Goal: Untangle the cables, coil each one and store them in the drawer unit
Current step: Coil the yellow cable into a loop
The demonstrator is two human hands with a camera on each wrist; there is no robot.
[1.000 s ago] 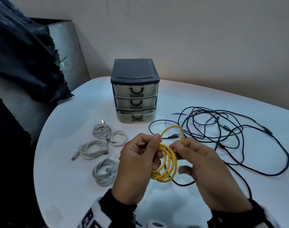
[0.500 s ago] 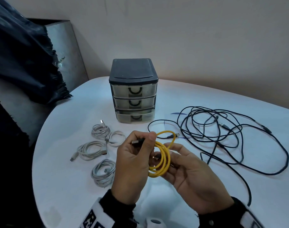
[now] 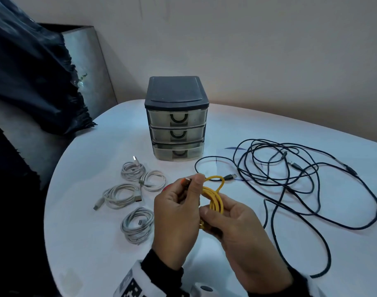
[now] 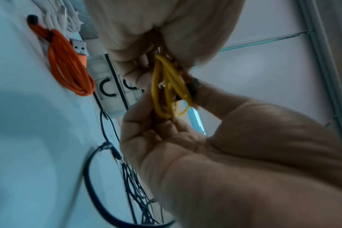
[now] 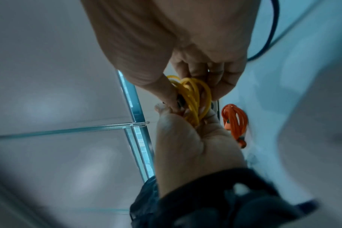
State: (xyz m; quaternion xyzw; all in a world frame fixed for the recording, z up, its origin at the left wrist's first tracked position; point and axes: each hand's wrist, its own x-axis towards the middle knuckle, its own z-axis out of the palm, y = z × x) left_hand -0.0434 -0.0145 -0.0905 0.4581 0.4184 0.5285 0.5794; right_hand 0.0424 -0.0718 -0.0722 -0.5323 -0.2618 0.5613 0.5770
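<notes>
Tightened since a moment earlier, the yellow cable [image 3: 214, 202] was gripped by left hand [image 3: 177, 213] and right hand [image 3: 237, 230], coiling nearly done; tucking its plug was judged next.

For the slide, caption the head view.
Both hands, left hand and right hand, coil yellow cable before drawer unit.

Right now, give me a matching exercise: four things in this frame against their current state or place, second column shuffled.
Things:
1. yellow cable
2. black cables
3. white cables
4. drawer unit

States:
A. tangled loose on the table
B. coiled, lying left of the hands
C. coiled, held in both hands
D. standing at the back, top two drawers shut

Pairs: 1-C, 2-A, 3-B, 4-D
</notes>
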